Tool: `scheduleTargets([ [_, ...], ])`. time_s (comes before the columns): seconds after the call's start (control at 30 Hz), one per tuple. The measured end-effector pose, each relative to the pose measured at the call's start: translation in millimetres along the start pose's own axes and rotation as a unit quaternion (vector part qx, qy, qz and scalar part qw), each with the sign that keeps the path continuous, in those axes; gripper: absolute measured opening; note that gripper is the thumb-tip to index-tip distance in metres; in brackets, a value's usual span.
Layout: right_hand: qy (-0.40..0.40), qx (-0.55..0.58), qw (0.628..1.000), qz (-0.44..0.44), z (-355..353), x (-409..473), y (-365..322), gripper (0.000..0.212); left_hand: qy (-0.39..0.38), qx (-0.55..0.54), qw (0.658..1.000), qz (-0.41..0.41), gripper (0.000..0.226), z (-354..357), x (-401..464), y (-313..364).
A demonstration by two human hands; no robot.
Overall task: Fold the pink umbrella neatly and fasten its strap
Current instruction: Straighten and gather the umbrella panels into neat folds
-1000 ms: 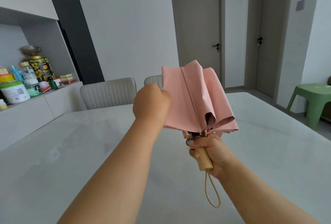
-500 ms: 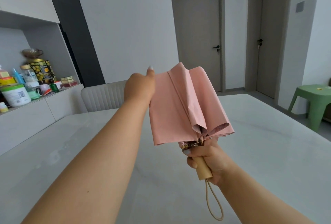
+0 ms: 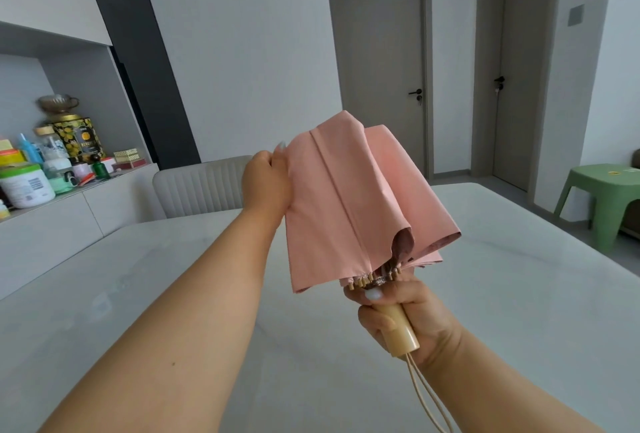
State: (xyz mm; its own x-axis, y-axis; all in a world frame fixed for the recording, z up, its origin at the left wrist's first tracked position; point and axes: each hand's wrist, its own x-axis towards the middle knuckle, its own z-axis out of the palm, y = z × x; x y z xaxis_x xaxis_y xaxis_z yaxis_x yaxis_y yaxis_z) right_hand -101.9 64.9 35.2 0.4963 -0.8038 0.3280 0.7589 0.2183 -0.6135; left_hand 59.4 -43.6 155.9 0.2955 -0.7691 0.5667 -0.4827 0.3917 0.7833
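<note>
Umbrella (image 3: 349, 204) strap hidden; left hand (image 3: 266, 180) fingers covered.

Bare table (image 3: 519, 311) out to every edge; only chair (image 3: 201, 190) behind far edge, green stool (image 3: 602, 197) off right edge.

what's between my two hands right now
In the head view, the pink umbrella's canopy spans them: left hand pinches its upper left edge, right hand grips the wooden handle below.
</note>
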Motion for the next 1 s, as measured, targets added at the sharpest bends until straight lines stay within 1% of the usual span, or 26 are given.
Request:
scheduleTargets([
  [0.07,-0.032,0.021,0.999,0.011,2.3,0.3,1.2,0.044,0.021,-0.012,1.000,-0.003,0.044,6.1,-5.2,-1.9],
  [0.13,-0.031,0.003,0.999,0.012,1.5,1.2,2.5,0.044,0.045,-0.021,0.999,-0.001,0.034,12.6,-10.9,-2.4],
  [0.2,-0.014,-0.031,0.999,0.007,-0.8,1.7,2.2,0.042,0.055,0.027,0.997,0.041,0.016,15.5,-17.3,-0.1],
  [0.23,-0.001,-0.052,0.999,0.002,-1.6,2.0,1.5,0.039,0.047,0.054,0.995,0.067,0.008,15.0,-18.7,1.8],
  [0.27,0.014,-0.074,0.997,-0.004,-2.1,2.0,0.8,0.035,0.032,0.068,0.994,0.078,0.009,14.4,-19.2,3.7],
  [0.3,0.029,-0.094,0.995,-0.011,-2.5,1.7,0.0,0.031,0.012,0.064,0.996,0.063,0.015,15.2,-19.4,5.0],
  [0.33,0.041,-0.112,0.993,-0.017,-2.5,1.2,-0.7,0.028,-0.014,0.043,0.999,0.026,0.021,18.7,-18.4,4.6],
  [0.4,0.056,-0.139,0.989,-0.020,-2.7,0.3,-1.4,0.027,-0.088,-0.059,0.992,-0.069,0.035,24.4,-23.8,8.0],
  [0.43,0.060,-0.151,0.987,-0.017,-1.7,-0.4,-1.5,0.031,-0.123,-0.115,0.980,-0.108,0.050,27.7,-30.2,9.0],
  [0.47,0.060,-0.160,0.985,-0.011,-0.6,-0.9,-1.3,0.039,-0.146,-0.162,0.966,-0.137,0.065,31.3,-38.5,7.6],
  [0.53,0.042,-0.145,0.989,-0.001,1.2,-1.7,0.4,0.054,-0.155,-0.239,0.942,-0.175,0.086,33.6,-51.2,5.3],
  [0.57,0.028,-0.120,0.992,0.001,2.0,-2.2,1.0,0.056,-0.166,-0.270,0.927,-0.202,0.093,32.9,-53.1,4.0],
  [0.6,0.014,-0.091,0.996,0.004,2.2,-2.6,1.5,0.056,-0.189,-0.310,0.904,-0.226,0.096,32.4,-53.7,0.1],
  [0.63,0.004,-0.066,0.998,0.011,2.8,-2.6,1.9,0.056,-0.219,-0.353,0.876,-0.244,0.090,30.6,-55.8,-1.8],
  [0.67,-0.003,-0.053,0.998,0.021,4.2,-2.7,2.2,0.057,-0.242,-0.386,0.853,-0.253,0.080,28.2,-58.4,-2.2],
  [0.7,-0.002,-0.052,0.998,0.030,5.4,-2.8,2.6,0.059,-0.262,-0.416,0.832,-0.258,0.072,25.8,-61.8,-1.6],
  [0.73,0.004,-0.062,0.997,0.036,6.5,-3.1,3.2,0.063,-0.275,-0.443,0.811,-0.264,0.070,26.2,-62.3,-4.8],
  [0.8,0.032,-0.097,0.994,0.041,7.6,-3.3,3.9,0.073,-0.279,-0.474,0.788,-0.275,0.077,28.2,-64.2,-9.1],
  [0.87,0.058,-0.119,0.990,0.048,7.2,-4.5,3.7,0.078,-0.265,-0.468,0.796,-0.279,0.088,30.2,-63.0,-10.0],
  [0.9,0.062,-0.121,0.989,0.053,7.2,-5.3,2.9,0.079,-0.251,-0.460,0.806,-0.277,0.089,31.0,-61.6,-10.8],
  [1.0,0.042,-0.104,0.992,0.057,6.3,-6.9,-0.5,0.080,-0.234,-0.460,0.813,-0.271,0.088,31.0,-64.2,-10.7],
])
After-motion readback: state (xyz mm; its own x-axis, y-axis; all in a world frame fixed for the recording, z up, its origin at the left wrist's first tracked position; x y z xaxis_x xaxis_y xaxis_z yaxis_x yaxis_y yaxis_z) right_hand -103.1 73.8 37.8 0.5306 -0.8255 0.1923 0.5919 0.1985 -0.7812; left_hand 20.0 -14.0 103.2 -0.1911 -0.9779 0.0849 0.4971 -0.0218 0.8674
